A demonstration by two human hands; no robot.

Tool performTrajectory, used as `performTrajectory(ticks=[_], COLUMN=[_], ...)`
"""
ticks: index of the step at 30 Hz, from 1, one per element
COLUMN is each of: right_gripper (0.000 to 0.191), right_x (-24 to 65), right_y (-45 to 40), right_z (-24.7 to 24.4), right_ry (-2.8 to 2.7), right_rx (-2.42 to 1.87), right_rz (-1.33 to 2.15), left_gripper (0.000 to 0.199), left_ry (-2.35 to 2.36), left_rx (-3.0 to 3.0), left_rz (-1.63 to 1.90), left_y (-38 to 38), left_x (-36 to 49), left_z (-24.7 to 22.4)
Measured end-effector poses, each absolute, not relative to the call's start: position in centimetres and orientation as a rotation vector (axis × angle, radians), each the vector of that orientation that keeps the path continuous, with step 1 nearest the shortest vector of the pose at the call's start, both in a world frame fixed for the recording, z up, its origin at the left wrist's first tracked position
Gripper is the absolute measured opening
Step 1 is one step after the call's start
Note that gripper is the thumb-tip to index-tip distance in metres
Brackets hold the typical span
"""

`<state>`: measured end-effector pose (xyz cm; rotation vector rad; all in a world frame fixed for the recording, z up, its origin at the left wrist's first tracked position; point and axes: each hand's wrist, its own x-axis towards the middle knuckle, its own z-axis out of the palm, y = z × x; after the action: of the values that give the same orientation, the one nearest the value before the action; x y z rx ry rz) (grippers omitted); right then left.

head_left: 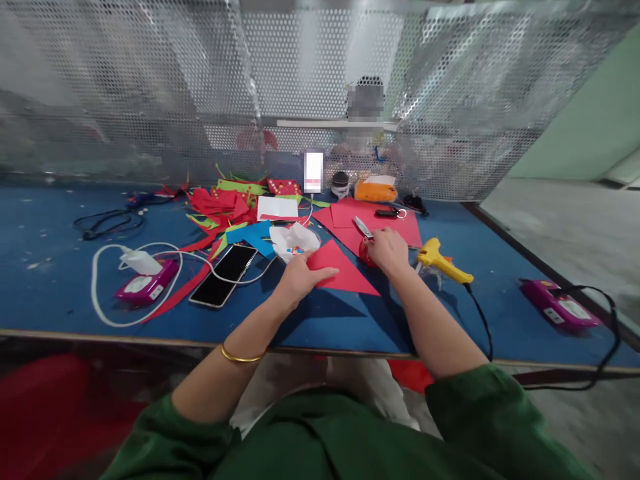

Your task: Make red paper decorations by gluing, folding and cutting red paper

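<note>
My left hand (299, 279) pinches the left edge of a folded red paper (345, 270), which has a triangular outline and is raised above the blue table. My right hand (389, 252) is closed around the red handle of a pair of scissors (363, 227). Their silver blades point away from me to the upper left, over larger red sheets (407, 229). Part of the handle is hidden by my fingers. Just beyond my left hand sits a crumpled white paper bowl (287, 239) with small coloured bits inside.
Right of my right hand lies a yellow glue gun (443, 260). A black phone (225, 275), a white cable (93, 287) and a purple power strip (147, 285) lie left. Behind are red and green paper scraps (225, 203), a lit phone (314, 172) and a perforated metal screen (325, 67).
</note>
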<state>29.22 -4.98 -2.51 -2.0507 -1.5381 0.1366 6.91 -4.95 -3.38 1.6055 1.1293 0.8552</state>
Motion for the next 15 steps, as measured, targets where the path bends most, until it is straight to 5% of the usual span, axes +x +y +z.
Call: performTrajectory(ticks=[4,8,15], right_gripper=[0.042,0.077,0.055], right_x=[26.6,24.8,24.8], right_y=[-9.3,-13.3,-15.6], right_z=[-1.4,-2.6,-4.9], right_ry=[-1.686,-1.965,-2.023], right_rx=[-1.814,-1.586,-1.588], right_rz=[0.150,0.158,0.137], left_gripper=[0.049,0.047,0.047], left_ry=[1.052,1.041,1.079], left_rx=[1.317,1.192,1.064], left_rz=[0.954,0.999,0.881], left_y=[-6.3,-7.4,-8.5], left_x=[6.5,6.3,5.9], left_z=[-3.3,-3.1,-3.9])
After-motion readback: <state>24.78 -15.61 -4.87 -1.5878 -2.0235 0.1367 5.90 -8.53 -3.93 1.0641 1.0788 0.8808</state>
